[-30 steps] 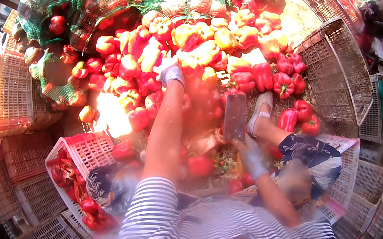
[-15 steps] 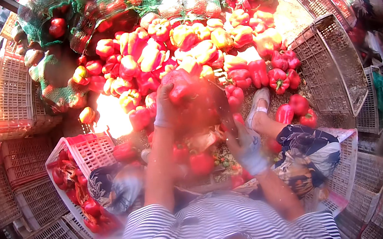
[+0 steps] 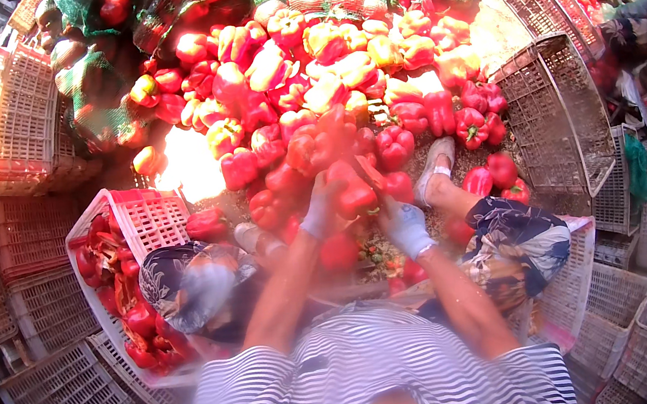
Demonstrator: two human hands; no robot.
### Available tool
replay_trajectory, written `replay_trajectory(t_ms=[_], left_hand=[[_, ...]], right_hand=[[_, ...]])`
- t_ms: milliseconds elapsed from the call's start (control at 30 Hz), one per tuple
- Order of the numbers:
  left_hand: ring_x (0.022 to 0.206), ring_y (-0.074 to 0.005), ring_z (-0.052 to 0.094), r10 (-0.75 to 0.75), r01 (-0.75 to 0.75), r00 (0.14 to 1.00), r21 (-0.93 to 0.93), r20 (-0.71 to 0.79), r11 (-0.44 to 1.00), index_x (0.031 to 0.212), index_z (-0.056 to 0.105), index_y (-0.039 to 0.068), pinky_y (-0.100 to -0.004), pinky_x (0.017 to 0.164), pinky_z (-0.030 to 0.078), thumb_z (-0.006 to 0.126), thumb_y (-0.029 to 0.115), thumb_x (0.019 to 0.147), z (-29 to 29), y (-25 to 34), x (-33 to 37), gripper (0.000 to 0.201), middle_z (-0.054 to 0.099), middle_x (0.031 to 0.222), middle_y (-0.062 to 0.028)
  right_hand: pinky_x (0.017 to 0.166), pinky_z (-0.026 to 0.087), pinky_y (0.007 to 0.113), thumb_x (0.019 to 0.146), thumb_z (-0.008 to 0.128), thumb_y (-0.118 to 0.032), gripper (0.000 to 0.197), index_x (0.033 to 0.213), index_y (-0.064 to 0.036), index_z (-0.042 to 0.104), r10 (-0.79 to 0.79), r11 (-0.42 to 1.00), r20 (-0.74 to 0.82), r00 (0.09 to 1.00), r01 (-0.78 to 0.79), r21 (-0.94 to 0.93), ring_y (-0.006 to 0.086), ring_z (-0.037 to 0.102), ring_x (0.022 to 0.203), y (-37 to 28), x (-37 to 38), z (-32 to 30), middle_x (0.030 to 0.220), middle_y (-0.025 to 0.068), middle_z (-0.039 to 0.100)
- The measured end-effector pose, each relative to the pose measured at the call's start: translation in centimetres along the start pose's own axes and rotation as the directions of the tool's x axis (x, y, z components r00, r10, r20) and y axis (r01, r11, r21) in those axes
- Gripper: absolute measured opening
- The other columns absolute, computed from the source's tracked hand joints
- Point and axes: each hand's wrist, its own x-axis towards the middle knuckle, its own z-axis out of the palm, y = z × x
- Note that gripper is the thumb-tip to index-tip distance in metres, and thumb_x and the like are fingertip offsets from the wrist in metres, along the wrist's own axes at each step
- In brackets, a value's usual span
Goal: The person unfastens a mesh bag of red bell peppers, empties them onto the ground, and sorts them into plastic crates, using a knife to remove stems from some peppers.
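My left hand (image 3: 322, 212), in a light glove, grips a red bell pepper (image 3: 353, 191) in front of my chest. My right hand (image 3: 406, 225), also gloved, is closed on the handle of a knife (image 3: 370, 174). Its blurred blade points up against the pepper's right side. Both hands meet just above my lap, at the near edge of a large heap of red and yellow peppers (image 3: 308, 88). My forearms are bare and my shirt is striped.
A red crate (image 3: 146, 219) holding cut red peppers leans by my left knee. Stacked plastic crates (image 3: 12, 163) line the left. Grey crates (image 3: 559, 111) stand on the right. Green net sacks (image 3: 171, 0) lie beyond the heap. My sandalled foot (image 3: 434, 166) rests by the peppers.
My left hand reached into the heap, took a red pepper and drew it back toward me. My right hand with the knife came up against it.
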Motion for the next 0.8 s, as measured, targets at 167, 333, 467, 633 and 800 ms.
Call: replay_trajectory(t_ms=[167, 333, 467, 633, 800], left_hand=[[0.134, -0.0339, 0.041, 0.394, -0.315, 0.915, 0.766, 0.087, 0.561, 0.145, 0.033, 0.001, -0.0383, 0.113, 0.032, 0.072, 0.031, 0.08, 1.0, 0.2, -1.2, 0.082, 0.04, 0.143, -0.0224], [0.128, -0.0421, 0.045, 0.618, 0.101, 0.766, 0.983, -0.176, 0.155, 0.15, 0.026, 0.009, -0.0484, 0.102, 0.044, 0.08, 0.041, 0.074, -2.1, 5.3, 0.2, 0.098, 0.03, 0.149, -0.0257], [0.117, -0.0429, 0.052, 0.578, 0.208, 0.802, 0.978, -0.15, -0.035, 0.147, 0.03, 0.018, -0.0487, 0.094, 0.048, 0.081, 0.043, 0.066, -1.7, 3.9, 4.5, 0.099, 0.04, 0.139, -0.0249], [0.108, -0.0394, 0.059, 0.595, 0.023, 0.776, 0.952, -0.209, 0.305, 0.142, 0.037, 0.012, -0.046, 0.089, 0.052, 0.08, 0.033, 0.062, -4.0, 5.1, 7.3, 0.093, 0.052, 0.127, -0.0213], [0.111, -0.0259, 0.057, 0.111, -0.094, 0.948, 0.07, -0.298, 0.993, 0.141, 0.038, 0.011, -0.0449, 0.081, 0.057, 0.078, 0.028, 0.078, -4.4, 8.4, 5.2, 0.076, 0.05, 0.13, -0.0115]], right_hand=[[0.081, 0.05, 0.052, 0.091, 0.051, -0.032, 0.032, 0.113, -0.0093, 0.056, 0.025, 0.993, -0.004, 1.0, -0.025, 0.113, 0.041, 0.065, 0.093, 1.2, 1.2, 1.0, 0.097, 0.0223, 0.068], [0.084, 0.048, 0.05, 0.087, 0.054, -0.036, 0.035, 0.111, -0.0116, 0.063, 0.182, 0.908, -0.045, 0.982, -0.151, 0.39, 0.0418, 0.064, 0.097, 0.9, 1.2, 0.0, 0.099, 0.0222, 0.068], [0.083, 0.049, 0.048, 0.086, 0.056, -0.035, 0.035, 0.109, -0.0107, 0.065, 0.162, 0.841, -0.053, 0.985, -0.109, 0.53, 0.042, 0.064, 0.095, 2.7, 2.1, 2.1, 0.098, 0.023, 0.068], [0.082, 0.049, 0.048, 0.087, 0.057, -0.033, 0.032, 0.109, -0.0108, 0.065, 0.193, 0.843, -0.102, 0.976, -0.112, 0.526, 0.0408, 0.065, 0.094, 1.4, 1.2, 1.1, 0.094, 0.0225, 0.068], [0.073, 0.051, 0.046, 0.089, 0.06, -0.029, 0.031, 0.113, -0.0092, 0.062, 0.072, 0.904, -0.259, 0.963, 0.046, 0.424, 0.0378, 0.067, 0.084, -1.3, 0.7, -2.1, 0.089, 0.019, 0.068]])
